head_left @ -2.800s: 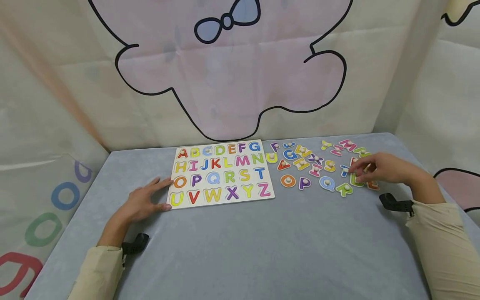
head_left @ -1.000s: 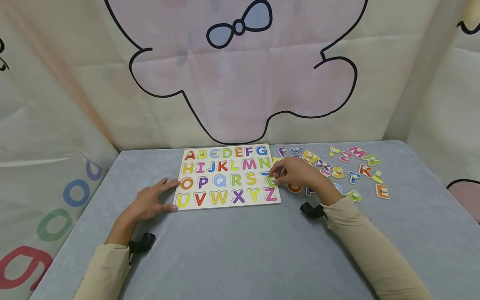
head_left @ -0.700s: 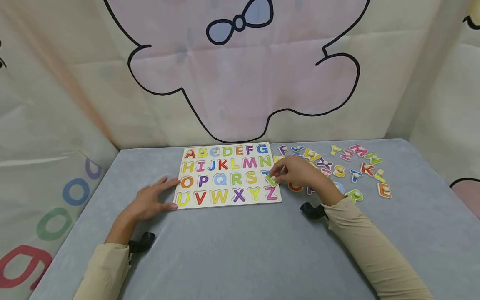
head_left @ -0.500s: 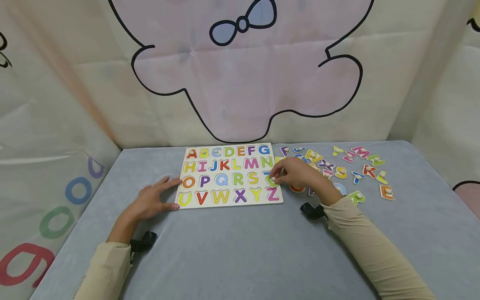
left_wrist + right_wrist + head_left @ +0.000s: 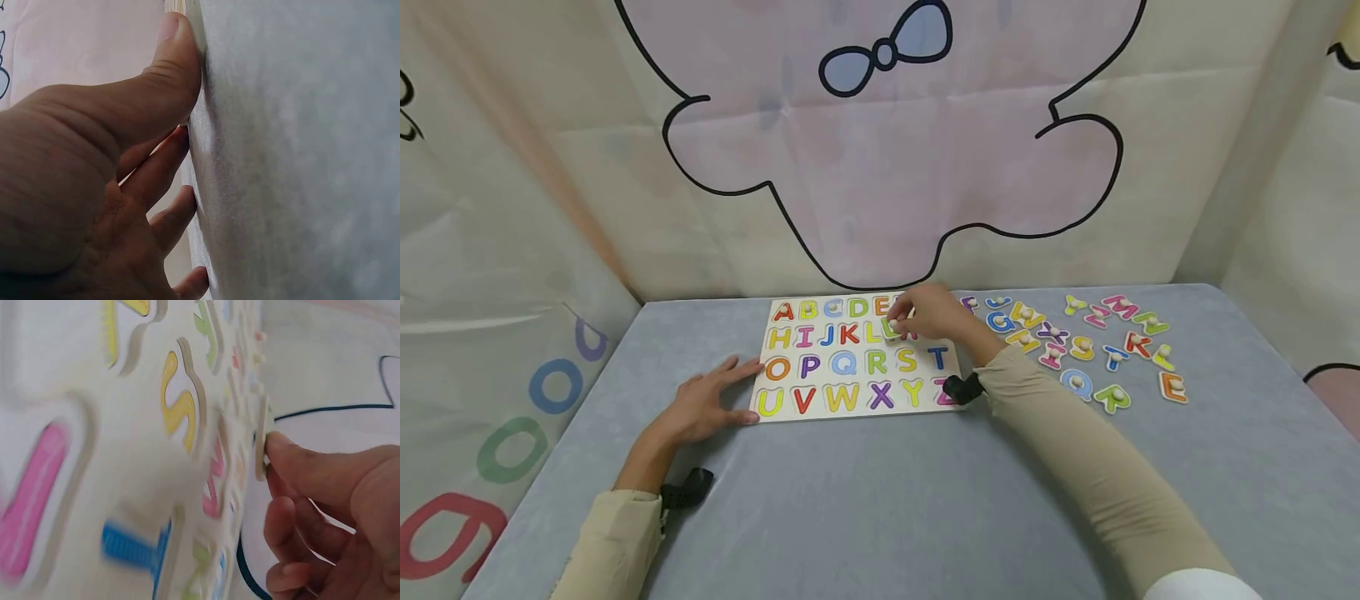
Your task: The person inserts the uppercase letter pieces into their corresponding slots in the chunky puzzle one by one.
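Observation:
A white alphabet puzzle board (image 5: 850, 414) with colored letter recesses lies at the far side of the table. My left hand (image 5: 703, 402) rests at its left edge, fingers spread, thumb and index finger touching the corner area. Seen in the left wrist view, the thumb (image 5: 172, 62) lies along the board's side. Over the board's upper right part, my right hand (image 5: 931, 315) pinches a green letter puzzle piece (image 5: 891, 328) by its knob. The right wrist view has this piece (image 5: 261, 440) edge-on, just off the board; its letter cannot be made out.
Loose knobbed letter pieces lie scattered to the board's right, among them a green R (image 5: 1112, 398), a light blue Q (image 5: 1077, 383) and an orange E (image 5: 1173, 386). A printed cloth wall (image 5: 880, 167) rises directly behind the table's far edge.
My right hand picked up the green letter piece from the right-hand group, carried it to the board's right edge, then moved left and farther over the board. My left hand stayed at the left edge.

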Demonstrator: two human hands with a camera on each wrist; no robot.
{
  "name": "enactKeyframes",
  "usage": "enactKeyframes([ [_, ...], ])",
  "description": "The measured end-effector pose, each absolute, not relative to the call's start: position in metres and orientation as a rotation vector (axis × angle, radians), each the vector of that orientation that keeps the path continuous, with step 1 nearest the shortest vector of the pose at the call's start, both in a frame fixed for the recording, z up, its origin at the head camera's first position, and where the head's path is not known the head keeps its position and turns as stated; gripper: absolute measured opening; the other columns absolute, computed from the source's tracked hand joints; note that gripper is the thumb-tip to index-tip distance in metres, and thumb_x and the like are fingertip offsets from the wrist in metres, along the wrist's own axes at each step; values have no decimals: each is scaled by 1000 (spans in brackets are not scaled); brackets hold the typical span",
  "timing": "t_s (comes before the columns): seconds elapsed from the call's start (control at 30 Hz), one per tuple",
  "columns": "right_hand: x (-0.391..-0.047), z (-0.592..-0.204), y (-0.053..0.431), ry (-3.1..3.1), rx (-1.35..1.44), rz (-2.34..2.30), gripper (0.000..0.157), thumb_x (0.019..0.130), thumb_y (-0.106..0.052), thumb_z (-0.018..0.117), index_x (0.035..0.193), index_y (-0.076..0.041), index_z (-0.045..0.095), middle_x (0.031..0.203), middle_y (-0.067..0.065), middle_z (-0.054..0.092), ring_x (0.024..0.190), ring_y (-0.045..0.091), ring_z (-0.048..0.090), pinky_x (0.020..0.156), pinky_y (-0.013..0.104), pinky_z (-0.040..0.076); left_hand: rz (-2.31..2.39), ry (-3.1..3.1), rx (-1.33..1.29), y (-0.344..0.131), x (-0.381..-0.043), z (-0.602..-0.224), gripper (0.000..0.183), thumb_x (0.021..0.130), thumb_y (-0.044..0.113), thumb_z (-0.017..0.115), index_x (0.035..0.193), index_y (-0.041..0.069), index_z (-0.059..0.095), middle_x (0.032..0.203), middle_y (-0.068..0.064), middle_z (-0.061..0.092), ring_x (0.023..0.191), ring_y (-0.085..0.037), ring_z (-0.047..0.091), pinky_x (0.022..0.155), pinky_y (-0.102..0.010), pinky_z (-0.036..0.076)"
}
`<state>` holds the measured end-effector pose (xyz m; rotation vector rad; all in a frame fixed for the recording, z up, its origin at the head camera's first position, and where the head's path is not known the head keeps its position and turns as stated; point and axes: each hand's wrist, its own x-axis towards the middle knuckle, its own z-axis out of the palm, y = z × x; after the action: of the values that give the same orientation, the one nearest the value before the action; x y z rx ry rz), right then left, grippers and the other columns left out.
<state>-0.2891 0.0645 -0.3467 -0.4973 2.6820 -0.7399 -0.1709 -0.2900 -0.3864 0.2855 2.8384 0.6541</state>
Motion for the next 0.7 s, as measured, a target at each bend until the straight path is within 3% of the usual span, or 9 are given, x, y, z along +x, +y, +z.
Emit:
enactKeyframes([
  [0.1, -298, -351, 48, 2677, -437, -756, 15, 93, -21, 72, 107, -17, 74, 102, 1, 68, 85, 17, 59, 69, 26, 49, 661, 2840, 293, -290, -170, -387, 82, 78, 30, 83, 149, 16, 46, 158, -27, 33, 147, -48, 27, 111, -71, 16],
  [0.3, -312, -360, 24, 2700, -409, -814, 14, 93, -20, 71, 106, -15, 75, 100, 2, 69, 89, 17, 56, 80, 29, 47, 656, 2846, 285, -290, -171, -386, 82, 78, 29, 83, 149, 16, 45, 158, -25, 35, 148, -47, 27, 111, -72, 15],
  [0.7, -330, -372, -4, 2796, -319, -848, 13, 92, -20, 71, 103, -14, 76, 99, 0, 69, 91, 17, 58, 82, 32, 48, 665, 2834, 261, -288, -171, -386, 83, 78, 30, 84, 150, 17, 45, 158, -21, 36, 149, -46, 25, 113, -71, 13],
])
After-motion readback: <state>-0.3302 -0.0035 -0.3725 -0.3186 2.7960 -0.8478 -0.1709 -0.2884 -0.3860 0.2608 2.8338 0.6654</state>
